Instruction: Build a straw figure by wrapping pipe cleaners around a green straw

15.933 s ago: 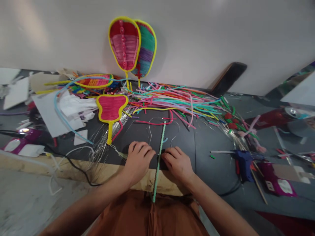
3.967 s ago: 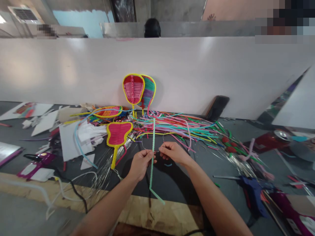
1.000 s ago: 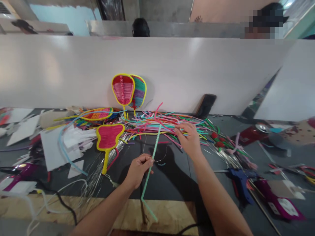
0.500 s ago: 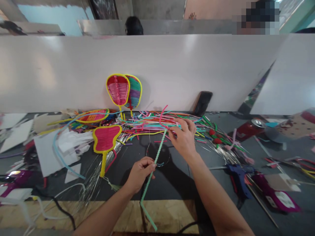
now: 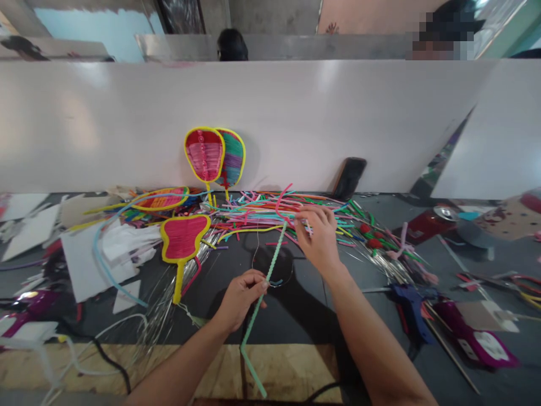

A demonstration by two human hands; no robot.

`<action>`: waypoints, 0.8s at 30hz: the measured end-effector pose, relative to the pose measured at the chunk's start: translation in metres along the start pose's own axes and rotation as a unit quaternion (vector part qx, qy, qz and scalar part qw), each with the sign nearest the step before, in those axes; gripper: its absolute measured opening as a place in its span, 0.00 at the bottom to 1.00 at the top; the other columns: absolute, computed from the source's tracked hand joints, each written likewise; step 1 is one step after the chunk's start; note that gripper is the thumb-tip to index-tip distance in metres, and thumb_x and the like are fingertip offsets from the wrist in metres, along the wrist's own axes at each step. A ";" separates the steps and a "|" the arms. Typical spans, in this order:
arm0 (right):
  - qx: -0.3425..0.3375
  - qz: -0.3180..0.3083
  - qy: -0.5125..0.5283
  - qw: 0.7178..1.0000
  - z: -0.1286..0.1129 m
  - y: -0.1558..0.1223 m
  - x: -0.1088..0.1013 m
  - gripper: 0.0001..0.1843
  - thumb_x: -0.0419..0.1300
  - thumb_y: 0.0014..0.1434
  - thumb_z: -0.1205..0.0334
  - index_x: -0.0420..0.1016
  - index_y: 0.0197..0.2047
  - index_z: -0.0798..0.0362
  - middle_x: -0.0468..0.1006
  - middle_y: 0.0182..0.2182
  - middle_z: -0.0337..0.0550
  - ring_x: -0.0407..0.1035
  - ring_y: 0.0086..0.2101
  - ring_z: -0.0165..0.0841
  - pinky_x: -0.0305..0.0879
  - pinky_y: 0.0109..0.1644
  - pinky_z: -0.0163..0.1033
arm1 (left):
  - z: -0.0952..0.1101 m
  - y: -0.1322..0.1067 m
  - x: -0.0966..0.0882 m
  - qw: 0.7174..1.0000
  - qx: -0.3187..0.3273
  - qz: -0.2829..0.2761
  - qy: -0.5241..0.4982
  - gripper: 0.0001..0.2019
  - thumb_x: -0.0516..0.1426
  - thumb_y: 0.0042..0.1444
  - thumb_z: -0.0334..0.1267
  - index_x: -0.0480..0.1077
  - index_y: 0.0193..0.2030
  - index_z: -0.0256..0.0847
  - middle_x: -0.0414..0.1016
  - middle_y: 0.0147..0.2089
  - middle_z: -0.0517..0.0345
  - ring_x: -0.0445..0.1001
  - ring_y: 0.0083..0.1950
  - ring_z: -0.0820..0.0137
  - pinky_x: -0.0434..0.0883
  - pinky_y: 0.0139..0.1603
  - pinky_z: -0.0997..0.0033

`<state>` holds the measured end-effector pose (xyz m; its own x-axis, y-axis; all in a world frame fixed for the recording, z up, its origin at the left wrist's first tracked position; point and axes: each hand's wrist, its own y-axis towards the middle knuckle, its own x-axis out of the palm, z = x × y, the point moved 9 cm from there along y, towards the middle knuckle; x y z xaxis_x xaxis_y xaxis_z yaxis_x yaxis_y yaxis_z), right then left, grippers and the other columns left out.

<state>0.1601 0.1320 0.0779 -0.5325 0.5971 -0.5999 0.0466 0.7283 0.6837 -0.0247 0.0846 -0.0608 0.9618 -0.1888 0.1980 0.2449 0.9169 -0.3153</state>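
My left hand pinches a pale green pipe cleaner between thumb and fingers, about midway along it. The green stem is wavy in its upper part and bent near the bottom, its lower end hanging over the table edge. A pink pipe cleaner is joined at its top and curves upward. My right hand is at that joint with fingers curled in, seemingly pinching the pink one's other end; its fingertips partly hide the contact. A thin wire loop with a small blue piece lies behind my left fingertips.
Pipe cleaners are heaped at the back. A yellow-edged pink fan lies left; another pink fan leans on the white partition. A phone, can, glue gun and pliers are to the right.
My right hand has shifted slightly right, its fingertips moving off the top of the green stem. My left hand keeps its pinch. The view has shifted very slightly.
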 end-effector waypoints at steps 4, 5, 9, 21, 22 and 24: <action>0.055 -0.061 0.053 0.995 0.016 0.003 0.004 0.09 0.54 0.60 0.60 0.74 0.40 0.51 0.79 0.38 0.45 0.69 0.40 0.40 0.61 0.46 0.46 | 0.000 0.000 0.002 1.000 0.002 -0.013 -0.001 0.12 0.65 0.42 0.43 0.73 0.22 0.35 0.63 0.37 0.58 0.63 0.28 0.78 0.72 0.22 0.77; 0.067 -0.083 0.072 0.992 0.019 0.003 0.007 0.10 0.54 0.59 0.59 0.74 0.40 0.51 0.80 0.37 0.45 0.71 0.39 0.39 0.63 0.44 0.44 | -0.001 0.000 0.003 1.000 0.003 -0.019 0.000 0.12 0.65 0.43 0.43 0.73 0.22 0.35 0.63 0.37 0.58 0.63 0.28 0.78 0.72 0.22 0.77; 0.080 -0.131 0.119 0.981 0.023 0.002 0.017 0.09 0.55 0.58 0.62 0.76 0.37 0.51 0.80 0.34 0.44 0.73 0.34 0.36 0.65 0.40 0.40 | -0.004 0.001 0.003 0.999 0.008 -0.032 0.012 0.11 0.64 0.45 0.42 0.73 0.24 0.36 0.63 0.38 0.58 0.64 0.28 0.78 0.71 0.23 0.77; 0.095 -0.123 0.153 0.976 0.025 0.002 0.016 0.10 0.54 0.56 0.64 0.76 0.37 0.52 0.80 0.32 0.44 0.73 0.33 0.35 0.67 0.38 0.38 | 0.002 -0.001 0.009 0.998 0.010 -0.047 0.029 0.13 0.63 0.44 0.43 0.71 0.23 0.34 0.62 0.37 0.58 0.62 0.27 0.79 0.68 0.21 0.79; 0.102 -0.124 0.161 0.974 0.025 0.001 0.017 0.10 0.54 0.56 0.64 0.76 0.38 0.52 0.80 0.33 0.44 0.73 0.33 0.35 0.67 0.37 0.38 | 0.002 -0.001 0.009 0.999 0.010 -0.046 0.027 0.13 0.64 0.44 0.43 0.71 0.23 0.34 0.62 0.37 0.58 0.62 0.27 0.79 0.68 0.20 0.79; 0.110 -0.127 0.168 0.971 0.027 0.000 0.018 0.12 0.54 0.57 0.64 0.76 0.41 0.53 0.80 0.34 0.45 0.74 0.33 0.35 0.67 0.37 0.37 | 0.001 -0.001 0.009 0.999 0.008 -0.046 0.024 0.13 0.64 0.44 0.43 0.71 0.23 0.34 0.62 0.37 0.57 0.62 0.28 0.79 0.68 0.20 0.80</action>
<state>0.1734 0.1518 0.0562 -0.7945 0.2724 -0.5428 0.0372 0.9139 0.4042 -0.0169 0.0826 -0.0574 0.9401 -0.2895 0.1800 0.3313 0.9003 -0.2823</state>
